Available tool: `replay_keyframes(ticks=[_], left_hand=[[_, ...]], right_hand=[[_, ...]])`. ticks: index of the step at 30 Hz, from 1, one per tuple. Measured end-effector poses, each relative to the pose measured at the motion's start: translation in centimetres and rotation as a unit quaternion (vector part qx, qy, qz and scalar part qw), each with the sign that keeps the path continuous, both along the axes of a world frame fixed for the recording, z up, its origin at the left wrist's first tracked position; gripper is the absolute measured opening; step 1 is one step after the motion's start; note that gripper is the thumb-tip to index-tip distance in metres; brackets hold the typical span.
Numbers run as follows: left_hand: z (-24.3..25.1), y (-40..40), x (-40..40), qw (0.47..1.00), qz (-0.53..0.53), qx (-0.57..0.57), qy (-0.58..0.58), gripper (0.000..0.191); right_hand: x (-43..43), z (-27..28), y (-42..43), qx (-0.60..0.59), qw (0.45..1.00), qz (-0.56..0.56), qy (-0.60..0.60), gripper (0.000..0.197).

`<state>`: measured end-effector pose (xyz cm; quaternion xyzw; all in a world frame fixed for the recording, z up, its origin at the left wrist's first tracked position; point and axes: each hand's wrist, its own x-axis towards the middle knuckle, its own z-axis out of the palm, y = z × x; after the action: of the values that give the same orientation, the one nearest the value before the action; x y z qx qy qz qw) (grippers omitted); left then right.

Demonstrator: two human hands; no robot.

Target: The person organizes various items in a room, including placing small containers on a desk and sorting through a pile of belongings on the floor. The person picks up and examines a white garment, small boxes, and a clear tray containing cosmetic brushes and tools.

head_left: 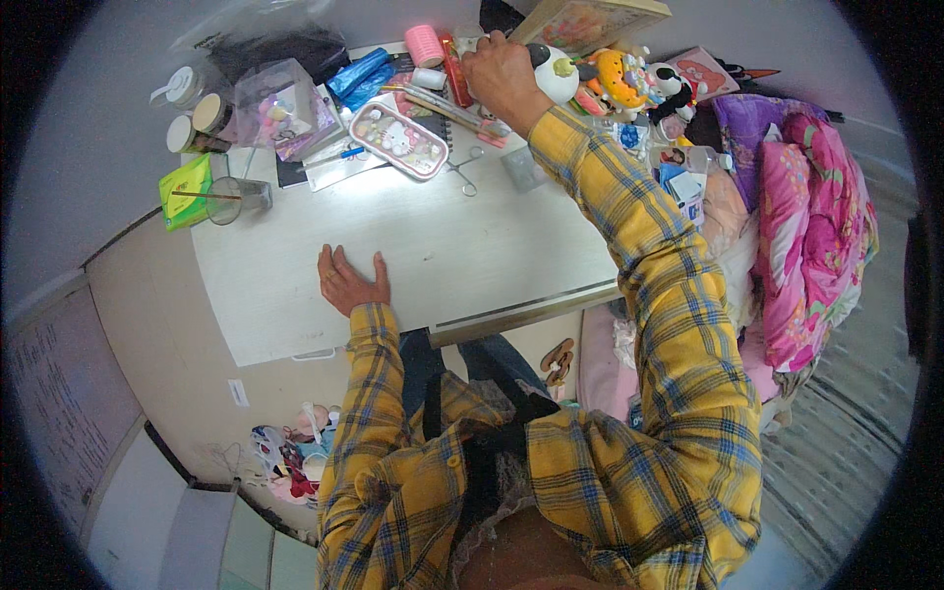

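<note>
My left hand [352, 279] rests palm down on the white desk [472, 236], fingers spread, holding nothing. Stretched to the back of the desk, my right hand [503, 77] has its fingers curled down beside a narrow red box [456, 70] and a small translucent item [470, 38]. Its fingertips are partly hidden, so I cannot tell if they grip something. A black-and-white panda toy [554, 77] sits just right of that hand. Left of it lie paintbrushes [442, 105], a white spool [428, 79], a pink cylinder [424, 46] and a clear-topped Hello Kitty case [398, 140].
Metal scissors [463, 171] lie beside the case. A tipped clear cup [254, 195], a green packet [184, 193], jars [212, 112] and a clear box [274, 103] crowd the left. Toys [619, 80] and pink bedding [800, 243] are at right. Sandals [557, 361] lie on the floor.
</note>
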<state>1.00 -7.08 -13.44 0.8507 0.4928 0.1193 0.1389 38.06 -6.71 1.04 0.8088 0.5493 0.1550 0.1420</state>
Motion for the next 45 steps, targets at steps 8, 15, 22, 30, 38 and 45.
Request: replay_keyframes(ticks=[8,15,22,30,38,45], left_hand=[[0.2,0.0,0.1,1.0,0.007,-0.006,0.015,0.072],[0.3,0.0,0.5,0.999,-0.003,0.011,0.039,0.069],[0.8,-0.1,0.7,1.0,0.002,0.028,0.003,0.069],[0.9,-1.2,1.2,0.998,0.007,0.06,0.032,0.068],[0.6,-1.0,0.9,0.998,-0.009,0.06,0.017,0.069],[1.1,-1.1,1.4,0.999,0.016,0.022,0.034,0.067]], right_hand=[[-0.7,-0.2,0.9,0.07,0.989,0.122,-0.04,0.026],[-10.3,-6.3,-1.2,0.036,0.976,0.048,0.209,0.04],[-9.1,-8.7,1.1,0.138,0.974,0.006,0.18,0.034],[-11.2,-8.1,-1.4,0.326,0.906,-0.001,0.269,0.032],[-11.4,-9.1,-16.6,0.304,0.888,-0.229,0.259,0.041],[-9.0,-8.9,-16.5,0.19,0.923,-0.265,0.206,0.061]])
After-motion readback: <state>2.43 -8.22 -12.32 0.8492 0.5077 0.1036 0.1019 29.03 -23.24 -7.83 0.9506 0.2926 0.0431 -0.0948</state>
